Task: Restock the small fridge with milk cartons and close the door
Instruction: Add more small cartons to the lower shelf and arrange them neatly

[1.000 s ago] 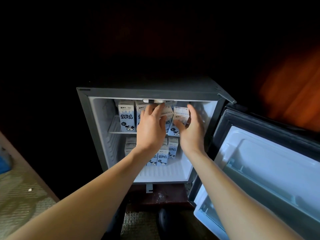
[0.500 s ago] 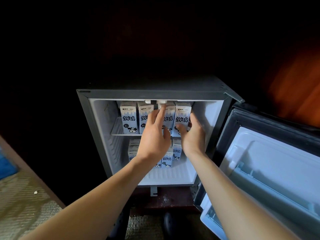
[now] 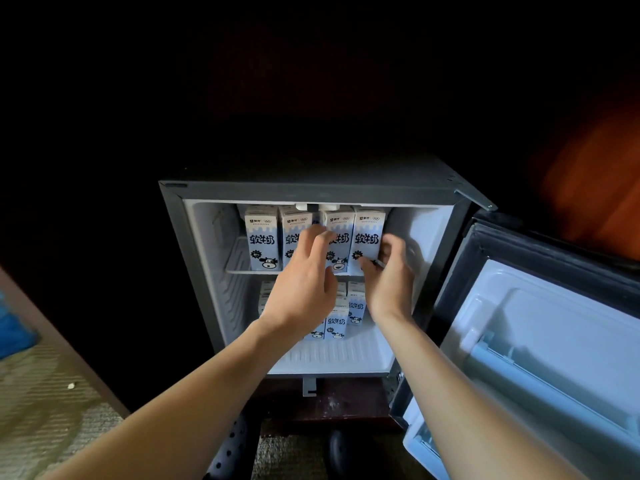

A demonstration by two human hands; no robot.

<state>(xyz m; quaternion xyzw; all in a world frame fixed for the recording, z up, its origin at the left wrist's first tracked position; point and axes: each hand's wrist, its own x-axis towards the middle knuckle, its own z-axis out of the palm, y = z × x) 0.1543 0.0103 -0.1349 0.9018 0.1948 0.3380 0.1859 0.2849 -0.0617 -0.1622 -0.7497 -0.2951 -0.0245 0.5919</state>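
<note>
- Four milk cartons upright in a row on the upper shelf (image 3: 239, 270) of the fridge (image 3: 311, 192); more cartons (image 3: 337, 323) on the floor below.
- Rightmost carton (image 3: 367, 237) pinched by the right hand (image 3: 388, 282): thumb on its lower front, fingers curled round its right side.
- Left hand (image 3: 304, 285) spread, fingers apart, fingertips resting on the fronts of the two middle cartons (image 3: 341, 233).
- Door (image 3: 540, 327) swung wide open at the right.

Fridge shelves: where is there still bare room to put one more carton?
The upper shelf holds four cartons in a row, with both hands there; only narrow gaps remain beside each side wall. The fridge floor is bare in front of the lower cartons and to their right. The door's shelf looks empty.
</note>
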